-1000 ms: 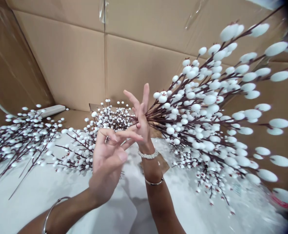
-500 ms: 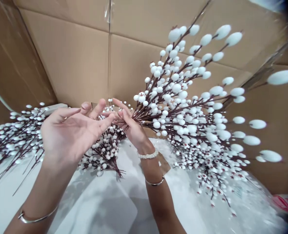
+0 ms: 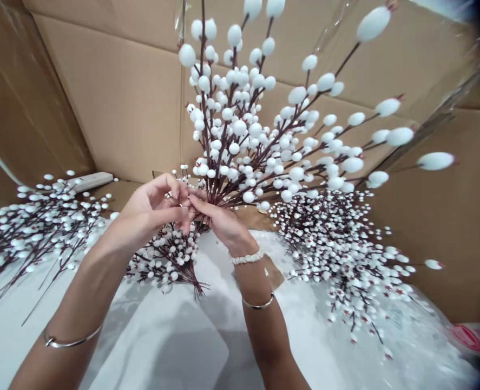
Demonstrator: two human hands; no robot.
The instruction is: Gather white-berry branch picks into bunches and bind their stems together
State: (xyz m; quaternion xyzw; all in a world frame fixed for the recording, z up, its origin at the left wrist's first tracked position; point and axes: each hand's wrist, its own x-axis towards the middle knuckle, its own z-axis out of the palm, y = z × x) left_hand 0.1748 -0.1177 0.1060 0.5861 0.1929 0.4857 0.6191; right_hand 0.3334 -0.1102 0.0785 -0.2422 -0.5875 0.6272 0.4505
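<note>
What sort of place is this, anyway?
Probably a workshop or packing area: cardboard panels stand behind a white work surface, and several bunches of white-berried stems lie on it.

White worktop (image 3: 183,341), shadowed in front of the middle berry bundle (image 3: 177,252). That bundle lies flat on it, bare stem ends facing forward, top partly hidden. Left of bundle: loose pile of white-berry stems (image 3: 40,227), some bare ends sticking out over the white. Right of bundle: small brown cardboard scrap (image 3: 273,272), partly covered from view. Farther right of bundle: dense heap of smaller-berry sprigs (image 3: 333,244), and clear crinkled plastic (image 3: 422,338) at its near edge.
</note>
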